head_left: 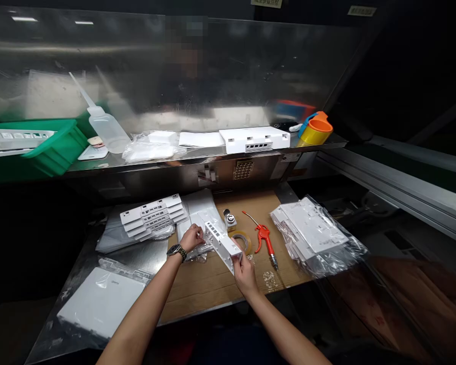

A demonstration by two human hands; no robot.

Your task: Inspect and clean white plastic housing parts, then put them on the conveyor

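Observation:
My right hand (245,275) grips the near right end of a white plastic housing panel (226,248) with a row of port cutouts. The panel is tilted above the cardboard-covered bench. At its far left end is my left hand (192,239), its fingers pinched together; what they hold, if anything, is too small to make out. A watch (174,249) sits on the left wrist. Behind the left hand lie clear plastic bags (199,205). Just beyond the panel are a roll of tape (246,240) and a small bottle with a metal top (230,219).
A red air blow gun (264,237) lies right of the panel, beside bagged white panels (315,228). Stacked port panels (152,218) and a bagged white cover (102,299) are at left. The shelf holds a green bin (63,147), squeeze bottle (108,133) and yellow tape roll (314,136).

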